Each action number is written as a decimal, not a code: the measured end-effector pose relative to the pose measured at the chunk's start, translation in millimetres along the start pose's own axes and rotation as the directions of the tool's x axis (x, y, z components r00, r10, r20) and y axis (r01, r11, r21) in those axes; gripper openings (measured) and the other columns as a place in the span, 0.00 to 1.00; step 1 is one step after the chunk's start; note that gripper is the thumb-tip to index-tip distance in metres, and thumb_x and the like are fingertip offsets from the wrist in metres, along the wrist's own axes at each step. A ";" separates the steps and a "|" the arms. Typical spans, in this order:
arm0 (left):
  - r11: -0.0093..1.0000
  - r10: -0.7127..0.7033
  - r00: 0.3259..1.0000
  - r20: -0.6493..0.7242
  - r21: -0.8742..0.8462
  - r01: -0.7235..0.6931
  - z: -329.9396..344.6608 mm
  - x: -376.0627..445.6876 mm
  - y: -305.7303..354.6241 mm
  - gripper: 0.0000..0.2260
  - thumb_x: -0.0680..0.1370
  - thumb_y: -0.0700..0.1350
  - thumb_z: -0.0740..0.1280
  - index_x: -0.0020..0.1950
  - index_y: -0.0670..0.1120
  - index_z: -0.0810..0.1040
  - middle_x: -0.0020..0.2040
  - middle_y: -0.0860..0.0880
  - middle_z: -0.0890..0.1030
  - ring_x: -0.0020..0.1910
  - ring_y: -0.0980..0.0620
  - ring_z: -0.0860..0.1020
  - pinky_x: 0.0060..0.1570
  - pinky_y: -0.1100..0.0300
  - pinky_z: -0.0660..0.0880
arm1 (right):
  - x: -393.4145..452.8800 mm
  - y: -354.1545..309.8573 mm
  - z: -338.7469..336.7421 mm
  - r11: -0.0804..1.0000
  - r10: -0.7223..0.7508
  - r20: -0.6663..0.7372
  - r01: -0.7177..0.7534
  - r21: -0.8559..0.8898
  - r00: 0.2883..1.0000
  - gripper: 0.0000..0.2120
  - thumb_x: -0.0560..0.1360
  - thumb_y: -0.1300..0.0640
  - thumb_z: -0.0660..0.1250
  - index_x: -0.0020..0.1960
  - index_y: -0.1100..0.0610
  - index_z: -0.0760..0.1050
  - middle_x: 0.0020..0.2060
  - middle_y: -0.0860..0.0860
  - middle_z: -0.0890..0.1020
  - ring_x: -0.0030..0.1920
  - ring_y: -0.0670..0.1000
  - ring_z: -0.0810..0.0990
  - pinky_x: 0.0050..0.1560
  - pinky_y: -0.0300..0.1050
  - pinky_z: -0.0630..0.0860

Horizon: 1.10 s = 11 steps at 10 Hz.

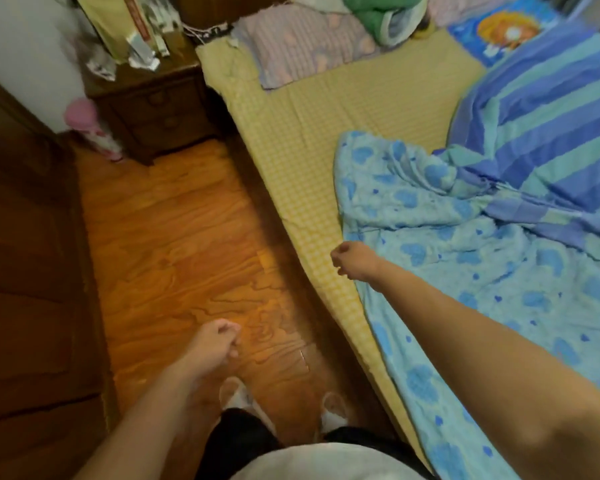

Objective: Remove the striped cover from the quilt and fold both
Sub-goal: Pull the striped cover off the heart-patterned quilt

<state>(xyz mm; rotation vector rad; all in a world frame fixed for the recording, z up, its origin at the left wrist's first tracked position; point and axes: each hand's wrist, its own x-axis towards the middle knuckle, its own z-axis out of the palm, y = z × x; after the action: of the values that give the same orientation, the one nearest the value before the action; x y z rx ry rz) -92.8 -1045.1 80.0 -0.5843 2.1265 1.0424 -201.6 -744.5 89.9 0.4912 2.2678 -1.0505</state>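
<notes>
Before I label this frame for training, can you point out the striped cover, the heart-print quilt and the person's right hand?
striped cover (pixel 548 126), head view, on a broad blue stripe.
heart-print quilt (pixel 465 271), head view, on its flat middle.
right hand (pixel 352 259), head view, on the back of the fist at the quilt's edge.

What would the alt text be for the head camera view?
A person's right hand grips the edge of a blue heart-print quilt on a bed, its striped cover bunched beyond. The left hand hangs over the wooden floor.
</notes>
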 end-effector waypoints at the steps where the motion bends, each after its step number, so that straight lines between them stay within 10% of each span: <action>1: 0.990 0.060 0.989 0.135 0.117 -0.076 -36.3 77.3 45.8 0.09 0.84 0.42 0.60 0.48 0.47 0.78 0.46 0.44 0.82 0.38 0.47 0.80 0.32 0.62 0.69 | 37.6 -36.3 -8.5 0.995 0.025 -0.085 -0.016 0.102 0.996 0.10 0.78 0.55 0.62 0.51 0.60 0.78 0.45 0.59 0.83 0.44 0.56 0.81 0.46 0.52 0.77; 5: 0.679 0.310 0.861 0.403 0.540 -0.497 -119.7 260.6 341.4 0.07 0.81 0.51 0.64 0.50 0.53 0.81 0.45 0.57 0.84 0.37 0.60 0.83 0.44 0.58 0.79 | 99.3 19.5 -17.2 0.619 0.633 -0.120 -0.407 0.671 0.765 0.04 0.78 0.63 0.61 0.51 0.57 0.73 0.47 0.58 0.78 0.45 0.55 0.77 0.55 0.54 0.79; 9: 0.467 0.129 0.872 0.472 0.747 -0.473 -101.9 462.1 420.2 0.10 0.83 0.48 0.62 0.62 0.51 0.77 0.57 0.52 0.78 0.50 0.53 0.77 0.47 0.59 0.73 | 389.8 -60.2 -63.9 0.839 0.509 -0.271 -0.401 0.367 0.817 0.19 0.75 0.53 0.65 0.63 0.58 0.76 0.61 0.61 0.77 0.61 0.61 0.77 0.61 0.49 0.73; 11: 0.409 0.159 0.805 0.571 0.704 -0.580 -71.0 615.3 453.7 0.16 0.81 0.43 0.62 0.69 0.48 0.74 0.66 0.46 0.76 0.52 0.53 0.77 0.48 0.59 0.73 | 516.2 -56.8 -50.6 0.819 0.568 -0.331 -0.558 0.133 0.754 0.44 0.72 0.51 0.69 0.78 0.46 0.45 0.78 0.54 0.45 0.76 0.65 0.49 0.72 0.67 0.58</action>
<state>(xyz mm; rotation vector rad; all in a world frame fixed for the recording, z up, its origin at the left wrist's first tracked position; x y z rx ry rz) -819.6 -897.7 -118.4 0.6341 2.0560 0.1177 -642.9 -697.5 -184.3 1.3813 2.1653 -0.7090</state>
